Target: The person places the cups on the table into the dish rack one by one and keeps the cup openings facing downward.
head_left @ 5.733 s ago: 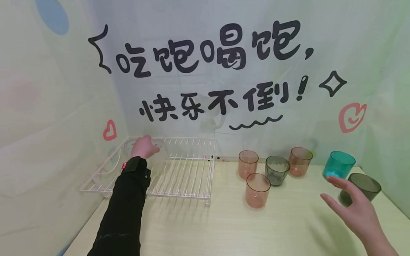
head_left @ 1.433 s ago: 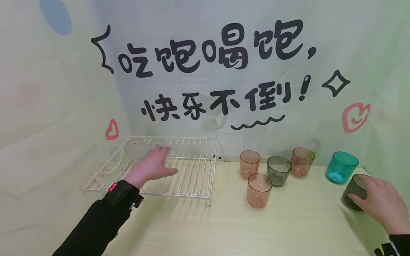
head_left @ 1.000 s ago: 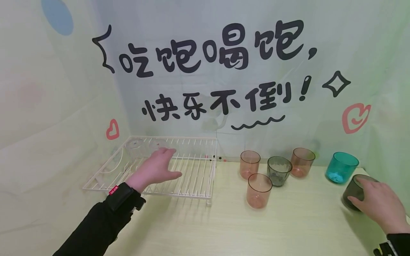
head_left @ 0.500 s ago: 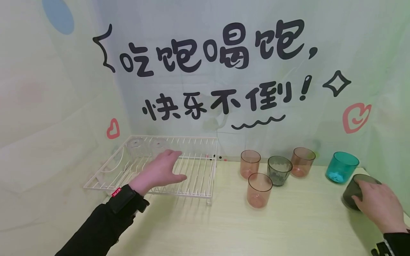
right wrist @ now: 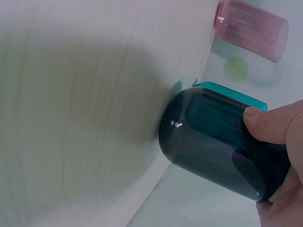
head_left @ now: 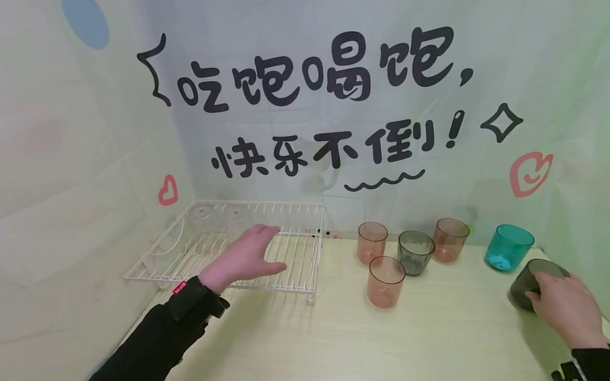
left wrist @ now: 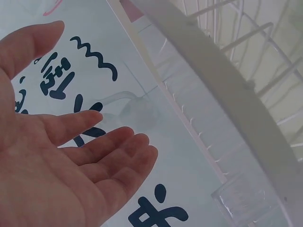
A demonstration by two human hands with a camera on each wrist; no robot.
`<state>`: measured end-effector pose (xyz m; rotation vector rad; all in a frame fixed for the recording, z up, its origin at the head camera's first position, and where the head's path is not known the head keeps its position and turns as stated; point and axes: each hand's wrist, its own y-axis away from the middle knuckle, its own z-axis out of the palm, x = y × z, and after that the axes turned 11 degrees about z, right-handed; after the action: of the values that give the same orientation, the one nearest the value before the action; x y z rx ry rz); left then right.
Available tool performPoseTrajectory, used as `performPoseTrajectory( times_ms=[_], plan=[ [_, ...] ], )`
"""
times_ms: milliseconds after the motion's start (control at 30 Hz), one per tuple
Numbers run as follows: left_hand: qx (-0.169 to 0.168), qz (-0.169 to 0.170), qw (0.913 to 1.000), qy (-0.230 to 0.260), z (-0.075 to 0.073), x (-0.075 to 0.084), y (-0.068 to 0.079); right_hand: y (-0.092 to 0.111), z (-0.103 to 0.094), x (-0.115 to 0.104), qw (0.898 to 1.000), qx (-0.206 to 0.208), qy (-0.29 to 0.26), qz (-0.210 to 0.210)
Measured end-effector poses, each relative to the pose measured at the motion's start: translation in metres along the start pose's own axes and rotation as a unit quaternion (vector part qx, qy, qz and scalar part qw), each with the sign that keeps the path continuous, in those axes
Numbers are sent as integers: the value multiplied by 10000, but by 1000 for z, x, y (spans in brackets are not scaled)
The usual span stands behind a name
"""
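My right hand (head_left: 567,307) grips a dark grey tumbler (head_left: 524,286) by its rim at the table's right side. In the right wrist view the thumb lies on the outside of the tumbler (right wrist: 208,146); some fingers are hidden behind the glass. Held up over the front of a white wire dish rack (head_left: 312,264), my left hand (head_left: 243,259) has its fingers extended and holds nothing. The left wrist view shows that palm (left wrist: 61,165) beside the rack. Two clear glasses, one at the back left (head_left: 202,219) and another clear glass (head_left: 235,219) beside it, sit in the rack, apparently upside down.
A teal glass (head_left: 509,248) stands just behind the dark tumbler. Left of it are three pinkish glasses, the nearest pink glass (head_left: 385,286) in front, and a grey faceted glass (head_left: 415,254). A printed cloth (head_left: 295,121) backs the table.
My left hand has left the clear glass at the rack's back and come forward and right, fingers spread. My right hand has moved onto the dark grey tumbler and taken hold of its rim.
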<state>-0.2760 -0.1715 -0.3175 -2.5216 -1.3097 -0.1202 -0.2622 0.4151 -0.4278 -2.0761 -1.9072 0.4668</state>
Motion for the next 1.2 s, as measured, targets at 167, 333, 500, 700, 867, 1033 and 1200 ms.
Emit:
performPoseTrajectory(
  times_ms=[167, 333, 500, 700, 867, 1033, 1200],
  plan=[
    [46, 97, 9999, 110, 3, 4, -1, 3, -2, -1, 10000, 44, -35, -40],
    [86, 188, 9996, 173, 5, 8, -2, 8, -5, -4, 9999, -52, -57, 93],
    [118, 213, 9995, 177, 6, 12, -4, 9, -7, -6, 9998, -108, -84, 168],
    [96, 246, 9995, 153, 5, 18, -7, 13, -13, -16, 9995, 141, -286, 39],
    [74, 231, 9995, 190, 7, 23, -9, 17, -21, -25, 9958, 633, -627, -224],
    [123, 258, 9993, 257, 9, 25, -11, 18, -29, -36, 9916, 934, -800, -398],
    [169, 318, 9989, 311, 10, 28, -11, 15, -37, -46, 9859, 1254, -925, -611]
  ],
)
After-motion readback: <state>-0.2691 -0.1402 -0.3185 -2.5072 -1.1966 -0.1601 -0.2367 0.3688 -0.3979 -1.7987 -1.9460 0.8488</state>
